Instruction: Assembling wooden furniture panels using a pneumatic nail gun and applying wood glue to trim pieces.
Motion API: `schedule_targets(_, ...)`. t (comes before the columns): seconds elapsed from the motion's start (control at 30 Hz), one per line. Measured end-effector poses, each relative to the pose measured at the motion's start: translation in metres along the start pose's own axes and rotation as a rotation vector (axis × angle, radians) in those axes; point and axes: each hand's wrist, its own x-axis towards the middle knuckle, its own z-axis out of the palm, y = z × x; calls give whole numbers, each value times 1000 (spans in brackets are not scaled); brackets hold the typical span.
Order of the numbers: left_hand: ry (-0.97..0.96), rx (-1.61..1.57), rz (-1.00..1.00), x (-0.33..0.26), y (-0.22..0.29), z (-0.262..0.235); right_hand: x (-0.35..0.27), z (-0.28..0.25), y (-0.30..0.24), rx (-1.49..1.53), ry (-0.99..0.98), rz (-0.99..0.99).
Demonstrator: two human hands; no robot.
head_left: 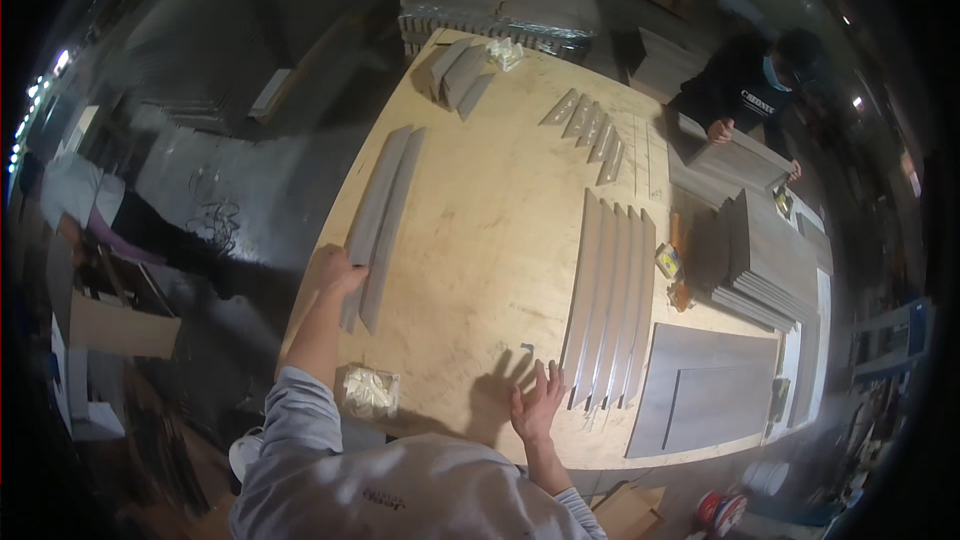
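Note:
Two long grey wood strips (383,225) lie side by side along the left side of a pale wooden table (470,240). My left hand (343,273) is closed at the outer edge of the left strip, its thumb resting on top; the fingers under the edge are partly hidden. My right hand (538,402) hovers over the near part of the table, its fingers spread and empty. Just right of it lies a row of several long grey strips (605,300) with pale lines along their edges.
Short grey pieces (585,130) and angled boards (458,75) lie at the far end. A crumpled pale packet (370,392) is near my left forearm. Flat panels (700,390) and a panel stack (760,250) stand right. A co-worker (745,90) holds a panel; another person (90,200) bends at left.

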Motion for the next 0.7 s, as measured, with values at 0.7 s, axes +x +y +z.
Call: schedule_targets(0.7,-83,-560,708,-140,103,201,38,23,0,625,23,397)
